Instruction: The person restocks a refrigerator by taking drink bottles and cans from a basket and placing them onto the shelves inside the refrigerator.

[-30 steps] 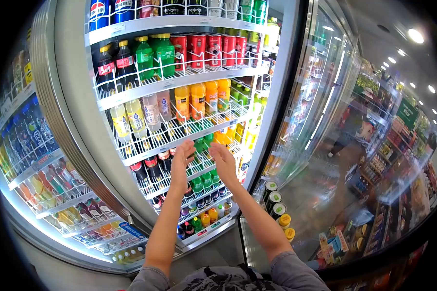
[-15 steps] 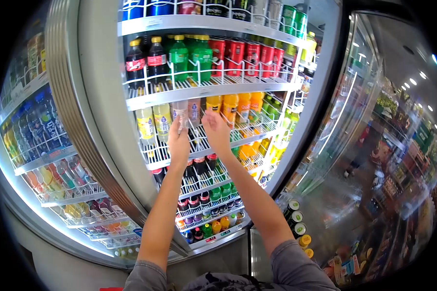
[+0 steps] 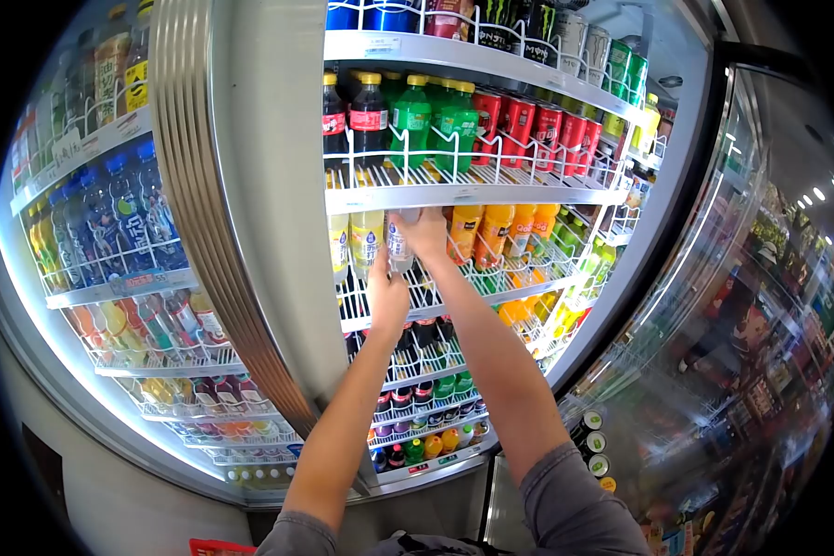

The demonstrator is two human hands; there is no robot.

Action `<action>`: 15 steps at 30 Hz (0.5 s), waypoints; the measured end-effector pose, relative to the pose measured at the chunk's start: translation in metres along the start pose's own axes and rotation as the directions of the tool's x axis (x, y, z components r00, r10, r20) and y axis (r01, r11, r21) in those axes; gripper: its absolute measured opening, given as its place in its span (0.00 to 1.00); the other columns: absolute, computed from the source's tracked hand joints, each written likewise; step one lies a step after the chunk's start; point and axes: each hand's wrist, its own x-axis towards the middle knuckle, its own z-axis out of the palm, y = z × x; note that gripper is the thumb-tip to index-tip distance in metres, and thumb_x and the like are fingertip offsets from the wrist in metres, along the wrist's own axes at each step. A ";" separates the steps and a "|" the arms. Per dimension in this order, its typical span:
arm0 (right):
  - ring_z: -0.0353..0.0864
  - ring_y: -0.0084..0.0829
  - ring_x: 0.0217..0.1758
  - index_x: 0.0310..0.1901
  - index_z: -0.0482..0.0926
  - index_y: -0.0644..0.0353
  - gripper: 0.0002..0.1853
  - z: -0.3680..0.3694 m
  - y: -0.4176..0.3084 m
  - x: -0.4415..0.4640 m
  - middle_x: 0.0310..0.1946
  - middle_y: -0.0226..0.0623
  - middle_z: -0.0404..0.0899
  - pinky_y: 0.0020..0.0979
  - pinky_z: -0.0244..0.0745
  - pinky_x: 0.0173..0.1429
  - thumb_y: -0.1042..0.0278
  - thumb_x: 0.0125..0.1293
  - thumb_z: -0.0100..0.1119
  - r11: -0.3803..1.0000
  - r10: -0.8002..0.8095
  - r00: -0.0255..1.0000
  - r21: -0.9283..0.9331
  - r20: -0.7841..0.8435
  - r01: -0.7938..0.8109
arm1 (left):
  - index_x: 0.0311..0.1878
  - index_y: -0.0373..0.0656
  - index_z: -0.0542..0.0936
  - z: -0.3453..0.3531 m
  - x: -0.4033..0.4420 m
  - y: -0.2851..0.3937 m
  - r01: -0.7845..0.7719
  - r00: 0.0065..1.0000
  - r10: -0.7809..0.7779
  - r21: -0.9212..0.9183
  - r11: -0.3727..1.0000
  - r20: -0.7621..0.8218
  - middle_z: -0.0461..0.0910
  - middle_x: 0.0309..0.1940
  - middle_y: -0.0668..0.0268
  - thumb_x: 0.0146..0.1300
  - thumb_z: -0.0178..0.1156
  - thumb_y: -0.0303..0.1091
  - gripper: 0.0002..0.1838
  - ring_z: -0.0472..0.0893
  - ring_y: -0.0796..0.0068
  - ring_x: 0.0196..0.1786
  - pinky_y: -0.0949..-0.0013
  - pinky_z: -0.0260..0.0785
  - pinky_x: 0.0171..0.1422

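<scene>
Inside the upright drinks fridge, my left hand (image 3: pixel 389 295) is closed on the lower part of a clear drink bottle (image 3: pixel 398 245) with a white and blue label. My right hand (image 3: pixel 423 235) wraps the upper part of the same bottle, just under a shelf edge, and hides its cap. Immediately left stand yellow-labelled bottles (image 3: pixel 366 236) of pale drink. On the right of my right hand is a row of orange juice bottles (image 3: pixel 495 232). The bottle's base sits near the white wire shelf; whether it touches cannot be seen.
Above, a shelf (image 3: pixel 473 196) carries cola, green bottles and red cans (image 3: pixel 517 125). The fridge's frame post (image 3: pixel 259 185) stands at left, beside another lit section of bottles. An open glass door (image 3: pixel 658 278) is on the right. Several cans (image 3: pixel 595 441) stand low at right.
My right hand has come from beside the bottle onto its upper part, while my left hand stays on it, lower down. The view has swung left, so the shelves appear further right.
</scene>
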 end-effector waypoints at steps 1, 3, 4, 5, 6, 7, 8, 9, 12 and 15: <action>0.81 0.50 0.51 0.53 0.74 0.67 0.35 -0.004 0.001 0.001 0.42 0.51 0.83 0.40 0.76 0.56 0.51 0.50 0.75 0.989 0.109 0.988 0.089 0.107 -0.119 | 0.70 0.36 0.66 -0.004 -0.003 0.004 0.003 1.000 -0.003 0.001 1.000 0.000 0.71 0.64 0.47 0.61 0.45 0.21 0.30 0.72 0.51 0.65 0.59 0.62 0.69; 0.80 0.51 0.52 0.54 0.74 0.67 0.35 -0.014 0.001 0.001 0.43 0.52 0.82 0.40 0.75 0.57 0.51 0.50 0.75 0.957 0.201 0.953 0.161 0.227 -0.241 | 0.74 0.35 0.58 -0.011 -0.010 0.013 0.125 0.987 -0.129 0.055 0.991 0.092 0.66 0.69 0.53 0.65 0.45 0.19 0.32 0.68 0.61 0.69 0.64 0.57 0.73; 0.80 0.51 0.52 0.55 0.74 0.66 0.35 -0.018 0.001 0.001 0.45 0.52 0.82 0.40 0.75 0.58 0.53 0.50 0.75 0.944 0.216 0.945 0.196 0.243 -0.267 | 0.74 0.34 0.59 -0.010 -0.010 0.002 0.105 0.991 -0.109 0.043 0.994 0.082 0.67 0.67 0.52 0.65 0.45 0.19 0.31 0.68 0.62 0.68 0.63 0.57 0.73; 0.80 0.51 0.52 0.56 0.74 0.65 0.35 -0.022 0.000 0.001 0.46 0.53 0.81 0.41 0.74 0.58 0.55 0.49 0.76 0.928 0.232 0.938 0.230 0.259 -0.293 | 0.74 0.34 0.59 -0.008 -0.010 -0.004 0.107 0.991 -0.110 0.039 0.993 0.081 0.67 0.67 0.52 0.65 0.45 0.19 0.31 0.68 0.62 0.68 0.63 0.57 0.73; 0.80 0.51 0.52 0.56 0.74 0.65 0.35 -0.033 -0.009 0.002 0.46 0.53 0.81 0.41 0.74 0.58 0.55 0.49 0.76 0.929 0.231 0.938 0.227 0.260 -0.292 | 0.72 0.35 0.62 -0.006 -0.010 -0.010 0.055 0.998 -0.057 0.041 0.998 0.039 0.70 0.63 0.49 0.63 0.46 0.20 0.31 0.71 0.56 0.65 0.61 0.61 0.70; 0.78 0.53 0.54 0.55 0.73 0.64 0.35 -0.047 -0.020 0.003 0.49 0.55 0.79 0.43 0.73 0.59 0.55 0.48 0.76 0.961 0.195 0.944 0.139 0.267 -0.238 | 0.70 0.36 0.65 -0.005 -0.010 -0.013 0.002 1.000 -0.002 0.044 0.999 -0.001 0.73 0.59 0.46 0.61 0.48 0.21 0.30 0.73 0.51 0.62 0.58 0.64 0.67; 0.76 0.56 0.55 0.55 0.72 0.64 0.36 -0.060 -0.030 0.003 0.52 0.57 0.76 0.45 0.73 0.60 0.56 0.46 0.76 0.983 0.159 0.948 0.049 0.276 -0.179 | 0.70 0.36 0.65 -0.004 -0.011 -0.016 0.001 1.000 -0.001 0.040 0.999 0.003 0.73 0.59 0.46 0.61 0.48 0.21 0.30 0.73 0.51 0.62 0.58 0.64 0.67; 0.76 0.56 0.55 0.55 0.72 0.64 0.36 -0.063 -0.028 -0.001 0.52 0.57 0.76 0.45 0.73 0.60 0.56 0.46 0.76 0.983 0.158 0.949 0.043 0.271 -0.176 | 0.70 0.36 0.65 -0.004 -0.011 -0.017 0.000 1.000 0.000 0.056 0.998 0.001 0.73 0.59 0.46 0.61 0.48 0.21 0.30 0.73 0.50 0.62 0.57 0.64 0.67; 0.78 0.50 0.47 0.55 0.73 0.64 0.35 -0.076 -0.023 -0.017 0.43 0.50 0.76 0.43 0.75 0.51 0.60 0.46 0.78 0.980 0.087 0.953 0.149 0.289 -0.135 | 0.69 0.36 0.66 -0.003 -0.012 -0.019 -0.013 1.000 0.013 0.071 0.997 0.000 0.73 0.58 0.45 0.61 0.49 0.21 0.29 0.73 0.48 0.61 0.56 0.65 0.66; 0.80 0.35 0.54 0.55 0.72 0.68 0.32 -0.090 -0.032 -0.035 0.51 0.44 0.74 0.35 0.80 0.55 0.70 0.50 0.75 0.896 0.141 0.949 0.371 0.282 -0.243 | 0.69 0.36 0.66 -0.007 -0.013 -0.029 -0.092 0.996 0.092 0.129 0.987 0.006 0.73 0.58 0.46 0.61 0.50 0.21 0.29 0.74 0.49 0.60 0.56 0.65 0.66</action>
